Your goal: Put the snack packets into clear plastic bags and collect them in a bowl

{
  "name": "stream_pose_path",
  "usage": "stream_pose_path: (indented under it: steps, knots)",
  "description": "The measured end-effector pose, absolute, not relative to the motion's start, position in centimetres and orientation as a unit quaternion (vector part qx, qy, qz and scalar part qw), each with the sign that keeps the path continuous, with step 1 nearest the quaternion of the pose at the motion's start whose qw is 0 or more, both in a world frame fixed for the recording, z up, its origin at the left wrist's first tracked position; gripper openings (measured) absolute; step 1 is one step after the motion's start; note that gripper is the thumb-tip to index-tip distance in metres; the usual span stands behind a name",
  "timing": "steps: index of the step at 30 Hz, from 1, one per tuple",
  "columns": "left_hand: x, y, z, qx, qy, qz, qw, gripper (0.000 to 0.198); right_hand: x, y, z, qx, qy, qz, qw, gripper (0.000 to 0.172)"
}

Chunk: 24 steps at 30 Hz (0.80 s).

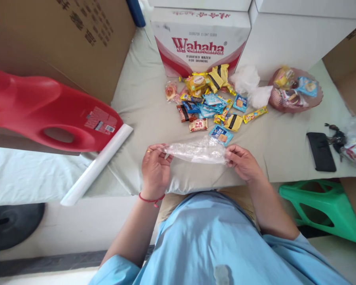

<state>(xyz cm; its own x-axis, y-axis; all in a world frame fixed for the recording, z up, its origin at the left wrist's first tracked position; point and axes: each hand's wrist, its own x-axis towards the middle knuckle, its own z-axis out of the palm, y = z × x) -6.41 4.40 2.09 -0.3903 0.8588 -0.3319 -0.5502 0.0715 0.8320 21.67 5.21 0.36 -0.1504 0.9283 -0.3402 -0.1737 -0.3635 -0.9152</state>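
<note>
Stretched between my two hands is a clear plastic bag, crinkled and flattened lengthwise. My left hand pinches its left end, and a red cord circles that wrist. The other end is gripped by my right hand, between thumb and fingers. Just beyond the bag lies a pile of small wrapped snacks, among them a blue packet, a white-and-red packet, a yellow packet and a yellow stick-shaped packet. The bag partly overlaps the near edge of the blue packet.
A Wahaba-style white water carton stands behind the snacks. Crumpled white plastic lies beside a pink bowl of snacks. On the right are a black phone and keys. At left, a red jug and a white roll.
</note>
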Motion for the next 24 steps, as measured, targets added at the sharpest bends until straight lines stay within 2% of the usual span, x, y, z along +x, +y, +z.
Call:
stream_pose_path:
  steps: [7, 13, 17, 21, 24]
  knots:
    - [-7.2, 4.2, 0.6, 0.139, 0.531, 0.663, 0.509, 0.018, 21.4, 5.6, 0.3, -0.521, -0.390, 0.620, 0.439, 0.042]
    - [-6.8, 3.5, 1.1, 0.137, 0.511, 0.662, 0.531, 0.038, 19.7, 5.2, 0.4, -0.535, -0.397, 0.605, 0.436, 0.041]
    - [-4.8, 3.0, 0.8, 0.147, 0.550, 0.602, 0.560, 0.048, 18.0, 4.4, 0.1, -0.532, -0.393, 0.602, 0.447, 0.041]
    - [-3.4, 2.8, -0.6, 0.201, 0.613, 0.553, 0.528, 0.043, 16.9, 3.2, -0.3, -0.524, -0.411, 0.606, 0.435, 0.039]
    - [-3.4, 2.8, -1.3, 0.246, 0.642, 0.526, 0.501, 0.034, 17.3, 2.8, -0.2, -0.536, -0.458, 0.559, 0.436, 0.035]
